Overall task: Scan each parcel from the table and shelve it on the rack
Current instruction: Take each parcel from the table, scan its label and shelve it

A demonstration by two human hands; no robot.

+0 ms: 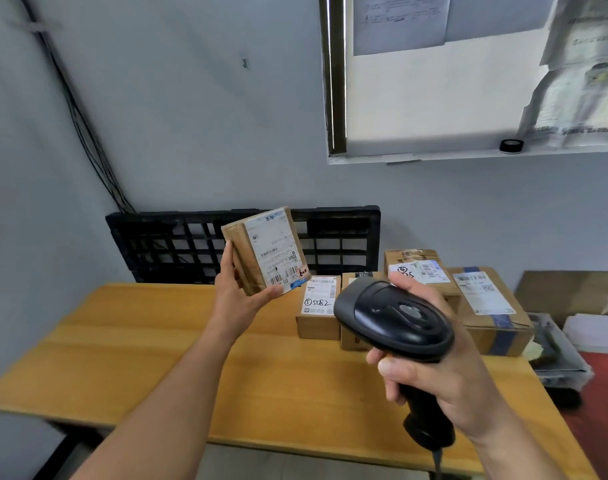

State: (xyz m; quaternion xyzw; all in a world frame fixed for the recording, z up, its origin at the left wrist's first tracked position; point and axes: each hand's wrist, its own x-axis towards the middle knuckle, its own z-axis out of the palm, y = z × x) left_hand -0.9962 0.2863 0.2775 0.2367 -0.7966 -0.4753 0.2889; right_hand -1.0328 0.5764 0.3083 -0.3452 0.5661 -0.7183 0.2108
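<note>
My left hand (238, 292) holds a small brown cardboard parcel (265, 250) up above the wooden table (150, 341), its white shipping label facing me. My right hand (444, 368) grips the handle of a black barcode scanner (394, 322), whose head points toward the parcel from the right. Several more labelled parcels stand at the table's far right: a small box (318, 308) marked with handwritten numbers, a partly hidden box behind the scanner, a taller box (422, 268), and a larger taped box (489, 306). No rack is visible.
A black plastic pallet (178, 244) leans against the grey wall behind the table. Cables run down the wall at left. A window sill with a tape roll (511, 146) is above right. Flat cardboard and stacked papers (593, 329) lie beyond the table's right end.
</note>
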